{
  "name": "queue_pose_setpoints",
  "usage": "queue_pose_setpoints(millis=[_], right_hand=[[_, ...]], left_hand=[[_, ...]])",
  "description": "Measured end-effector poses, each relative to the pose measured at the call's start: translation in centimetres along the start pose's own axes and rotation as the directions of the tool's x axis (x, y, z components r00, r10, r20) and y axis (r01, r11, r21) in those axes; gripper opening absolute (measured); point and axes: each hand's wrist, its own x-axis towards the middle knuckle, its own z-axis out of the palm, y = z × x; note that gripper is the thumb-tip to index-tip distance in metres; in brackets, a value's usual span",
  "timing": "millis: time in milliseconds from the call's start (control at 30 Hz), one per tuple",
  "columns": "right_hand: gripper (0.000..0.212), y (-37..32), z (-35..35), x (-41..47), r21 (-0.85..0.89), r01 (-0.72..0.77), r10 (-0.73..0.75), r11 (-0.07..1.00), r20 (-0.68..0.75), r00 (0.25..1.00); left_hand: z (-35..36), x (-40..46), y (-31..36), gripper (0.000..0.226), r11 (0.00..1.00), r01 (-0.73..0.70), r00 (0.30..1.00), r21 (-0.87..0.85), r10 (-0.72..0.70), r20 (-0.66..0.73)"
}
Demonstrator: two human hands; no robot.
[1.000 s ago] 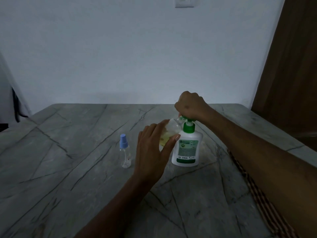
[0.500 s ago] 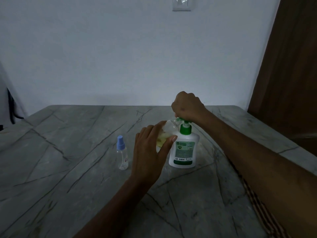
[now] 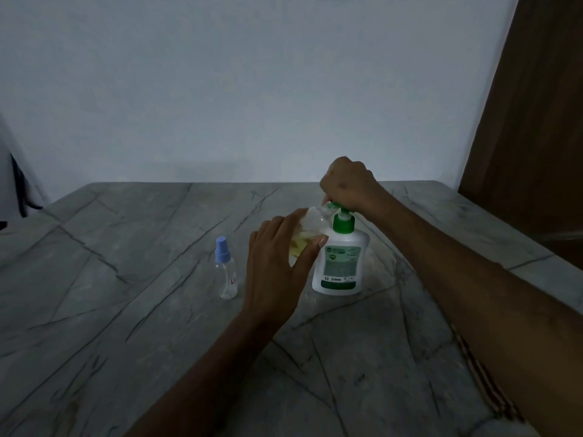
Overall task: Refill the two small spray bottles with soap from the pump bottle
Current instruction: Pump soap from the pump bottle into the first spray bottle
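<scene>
A white pump bottle (image 3: 341, 264) with a green collar and pump head stands upright on the grey marbled table (image 3: 126, 310). My right hand (image 3: 348, 182) is closed over the pump head from above. My left hand (image 3: 277, 266) grips a small clear spray bottle (image 3: 307, 230) with no cap, tilted so its open neck meets the pump spout. Yellowish liquid shows inside it; the hand hides its lower part. A second small clear spray bottle (image 3: 226, 274) with a blue cap stands upright, apart from my left hand, to its left.
A white wall rises behind the table's far edge. A brown wooden door (image 3: 530, 121) stands at the right. A patterned strip (image 3: 482, 380) runs along the table's right side. A dark object (image 3: 19, 190) hangs at the far left.
The view has shifted slightly. Both hands keep their hold on the pump head and the small bottle, with no clear change in their positions relative to the pump bottle.
</scene>
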Motion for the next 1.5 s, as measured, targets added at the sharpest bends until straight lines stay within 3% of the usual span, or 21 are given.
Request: queue_pose_setpoints(millis=[100,333,500,733,900,1067,1300,1500], right_hand=[[0.012,0.5,0.5,0.0,-0.010,-0.014,0.014,1.000,-0.018,1.000],[0.020,-0.4,-0.3,0.1,-0.033,0.033,-0.033,0.999,-0.006,0.999],[0.020,0.2,0.4,0.3,-0.073,-0.006,0.004,0.997,-0.017,1.000],[0.015,-0.1,-0.2,0.4,-0.096,0.066,-0.070,0.993,-0.044,0.997],[0.015,0.2,0.5,0.5,-0.114,0.007,-0.011,0.993,-0.034,0.999],[0.013,-0.3,-0.1,0.2,-0.173,0.072,-0.081,0.982,-0.046,0.996],[0.014,-0.1,0.4,0.2,-0.125,0.018,-0.021,0.992,-0.028,0.999],[0.015,-0.7,-0.5,-0.3,-0.134,0.077,-0.081,0.988,-0.030,0.996]], left_hand=[[0.0,-0.1,0.0,0.048,1.000,-0.022,1.000,0.007,0.022,-0.003],[-0.1,0.0,0.2,0.048,1.000,-0.022,0.999,-0.002,0.022,-0.039],[0.0,-0.1,0.0,0.047,1.000,-0.022,0.999,-0.003,0.022,-0.031],[0.0,0.0,0.0,0.049,1.000,-0.017,0.999,-0.015,0.016,-0.038],[0.0,-0.1,-0.1,0.048,1.000,-0.003,1.000,0.001,0.003,-0.012],[0.2,0.0,-0.2,0.049,1.000,-0.020,0.999,0.013,0.020,-0.045],[0.2,0.0,-0.3,0.048,1.000,-0.007,1.000,0.006,0.007,-0.020],[0.0,-0.1,-0.2,0.049,0.999,-0.032,0.999,-0.001,0.032,-0.038]])
